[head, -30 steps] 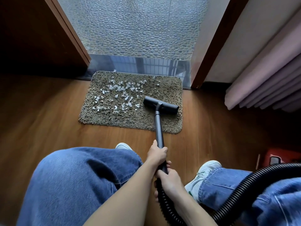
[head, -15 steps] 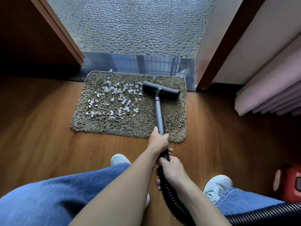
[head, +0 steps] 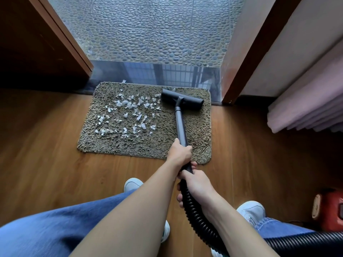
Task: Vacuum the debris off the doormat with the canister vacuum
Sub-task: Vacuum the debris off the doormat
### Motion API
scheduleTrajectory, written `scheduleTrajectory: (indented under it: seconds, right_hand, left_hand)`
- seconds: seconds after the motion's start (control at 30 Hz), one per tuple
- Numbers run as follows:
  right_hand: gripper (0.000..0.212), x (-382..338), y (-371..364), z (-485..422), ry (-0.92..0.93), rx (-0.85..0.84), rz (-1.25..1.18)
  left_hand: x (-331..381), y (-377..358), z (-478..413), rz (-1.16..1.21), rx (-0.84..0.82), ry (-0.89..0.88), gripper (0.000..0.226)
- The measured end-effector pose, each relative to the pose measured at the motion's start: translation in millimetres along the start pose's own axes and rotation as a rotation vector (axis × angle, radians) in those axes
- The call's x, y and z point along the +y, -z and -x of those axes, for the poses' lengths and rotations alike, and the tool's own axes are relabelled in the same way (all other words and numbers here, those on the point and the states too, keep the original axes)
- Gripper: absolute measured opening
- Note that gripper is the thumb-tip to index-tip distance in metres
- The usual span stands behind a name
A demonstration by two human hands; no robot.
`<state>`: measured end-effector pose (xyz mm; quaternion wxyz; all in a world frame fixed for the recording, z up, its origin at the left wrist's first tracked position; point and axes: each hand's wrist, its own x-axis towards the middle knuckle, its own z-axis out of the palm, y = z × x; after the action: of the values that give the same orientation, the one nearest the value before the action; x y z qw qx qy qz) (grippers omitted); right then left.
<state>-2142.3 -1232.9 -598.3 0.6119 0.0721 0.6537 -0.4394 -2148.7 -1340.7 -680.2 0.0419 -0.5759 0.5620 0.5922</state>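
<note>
Black nozzle point(head: 181, 99) sits at 1 o'clock on doormat point(head: 198, 127); white debris point(head: 128, 115) spread 9 to 12 o'clock. Both fists closed: left hand point(head: 181, 153) round wand point(head: 180, 125), right hand point(head: 196, 184) round hose point(head: 196, 219) end just behind.

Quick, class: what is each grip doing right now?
left grip: closed round the vacuum wand.
right grip: closed round the hose at its top end.

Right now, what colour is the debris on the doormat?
White debris, clearest in head view.
</note>
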Motion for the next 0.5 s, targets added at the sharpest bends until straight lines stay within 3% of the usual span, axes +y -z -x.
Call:
scheduleTrajectory:
  seconds: [0.1,0.27,0.5]
  right_hand:
    - [0.005,17.0,3.0,16.7,-0.017,-0.01,0.014]
    - [0.009,55.4,5.2,50.4,-0.053,-0.027,0.11]
    - [0.011,78.5,5.8,73.9,-0.052,-0.033,0.177]
  left_hand:
    - [-6.0,2.3,31.9,0.085,-0.024,0.031,0.028]
    - [-59.9,-8.1,56.4,0.026,-0.009,0.064,0.064]
    - [-81.9,-7.0,88.0,0.102,-0.008,0.085,0.071]
